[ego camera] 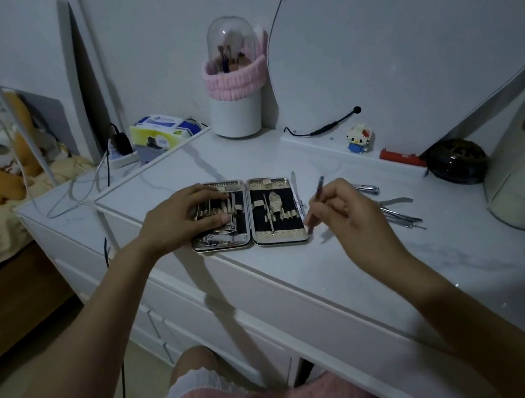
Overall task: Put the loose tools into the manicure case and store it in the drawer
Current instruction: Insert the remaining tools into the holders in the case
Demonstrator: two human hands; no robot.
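The manicure case (245, 214) lies open flat on the white surface (352, 263). Her left hand (184, 217) rests spread on its left half — the right hand (342, 209) pinches a thin tool (317, 191) just beside it; loose tools (395, 211) lie farther right.

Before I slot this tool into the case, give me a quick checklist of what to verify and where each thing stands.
1. Case lying open and flat on the table: ok.
2. Left hand resting on the case's left half to steady it: ok.
3. Right hand pinching the thin tool firmly: ok.
4. Free loop in the right half for this tool: cannot tell.
5. Other loose tools and the nail clipper packed: not ok, they lie right of the case.
6. Drawer open and ready: cannot tell.
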